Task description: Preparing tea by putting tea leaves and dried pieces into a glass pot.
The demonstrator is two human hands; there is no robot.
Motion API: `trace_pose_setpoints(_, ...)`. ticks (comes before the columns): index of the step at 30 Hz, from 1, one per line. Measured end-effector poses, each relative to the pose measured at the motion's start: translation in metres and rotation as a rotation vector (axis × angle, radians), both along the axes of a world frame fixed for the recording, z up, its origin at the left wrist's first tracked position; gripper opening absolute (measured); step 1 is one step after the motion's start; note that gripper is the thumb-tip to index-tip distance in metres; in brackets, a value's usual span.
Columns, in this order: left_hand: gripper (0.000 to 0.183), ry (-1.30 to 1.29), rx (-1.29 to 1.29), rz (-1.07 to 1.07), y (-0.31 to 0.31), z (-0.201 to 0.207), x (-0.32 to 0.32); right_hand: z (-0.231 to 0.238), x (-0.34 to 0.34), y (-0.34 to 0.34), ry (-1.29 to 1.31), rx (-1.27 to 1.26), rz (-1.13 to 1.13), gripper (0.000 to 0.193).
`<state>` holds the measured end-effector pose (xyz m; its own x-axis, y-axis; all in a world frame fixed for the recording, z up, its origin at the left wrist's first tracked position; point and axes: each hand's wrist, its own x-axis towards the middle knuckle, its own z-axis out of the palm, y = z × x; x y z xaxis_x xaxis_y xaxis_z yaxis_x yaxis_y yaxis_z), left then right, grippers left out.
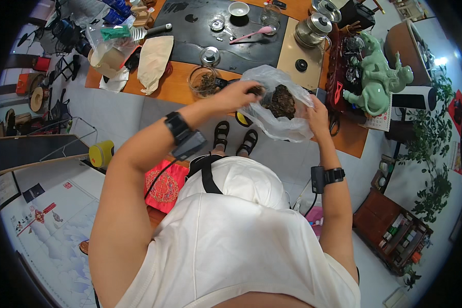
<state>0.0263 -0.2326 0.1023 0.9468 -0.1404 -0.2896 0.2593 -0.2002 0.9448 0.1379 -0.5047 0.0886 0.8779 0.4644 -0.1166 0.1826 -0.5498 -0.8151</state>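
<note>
My right hand (318,117) grips the rim of a clear plastic bag (285,132) at its right side, holding the mouth wide. Inside the bag lies a dark brown lump of what looks like pressed tea (282,102). Over the bag's left edge, my left hand (235,97) is closed on a smaller dark brown tea piece (255,90). Left of that hand, a round glass bowl (192,81) stands at the table's near edge with loose brown bits in it. A dark object beside the bowl is partly covered by my left hand.
A black tea tray (190,43) bears a white cup (238,8), a pink spoon (251,35) and glass lids. A glass kettle (313,30) and a green figurine (377,77) stand to the right. Leftward lie a beige cloth pouch (155,61) and a spatula (150,31).
</note>
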Motion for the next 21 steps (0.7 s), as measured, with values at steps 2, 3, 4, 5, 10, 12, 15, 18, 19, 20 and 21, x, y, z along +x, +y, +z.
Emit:
trace_pose_setpoints(2,0.029,-0.009,0.003,0.139,0.030,-0.007,-0.013,-0.004,0.002,0.000,0.039,0.027,0.008,0.037)
trace_pose_setpoints(3,0.029,0.022,-0.017,0.213,0.047,-0.014,-0.019,-0.007,0.004,-0.001,0.079,0.056,0.018,0.038)
trace_pose_setpoints(4,0.029,0.054,-0.039,0.282,0.061,-0.012,-0.023,-0.010,0.005,-0.003,0.079,0.053,0.021,0.038)
trace_pose_setpoints(5,0.032,0.117,0.033,0.257,0.079,-0.009,-0.027,-0.014,0.006,-0.004,0.033,0.044,0.035,0.039)
trace_pose_setpoints(10,0.033,-0.037,0.582,0.227,0.112,-0.019,-0.038,-0.013,0.004,0.000,0.029,0.002,0.049,0.040)
trace_pose_setpoints(12,0.037,0.000,0.752,0.156,0.118,-0.026,-0.036,-0.011,0.001,0.004,0.038,-0.005,0.031,0.024)
trace_pose_setpoints(15,0.041,-0.058,0.874,0.088,0.122,-0.052,-0.037,-0.005,-0.003,0.008,0.094,-0.003,0.010,0.024)
trace_pose_setpoints(18,0.046,-0.128,0.962,0.143,0.119,-0.058,-0.034,-0.015,0.000,0.000,0.038,-0.009,0.021,0.024)
trace_pose_setpoints(19,0.046,-0.100,0.972,0.119,0.118,-0.053,-0.033,-0.018,0.001,-0.003,0.037,-0.013,0.015,0.024)
trace_pose_setpoints(20,0.047,-0.072,0.982,0.093,0.116,-0.048,-0.031,-0.021,0.002,-0.007,0.003,-0.035,0.022,0.024)
trace_pose_setpoints(21,0.047,-0.073,0.981,0.091,0.116,-0.050,-0.032,-0.021,0.002,-0.007,-0.031,-0.054,0.033,0.025)
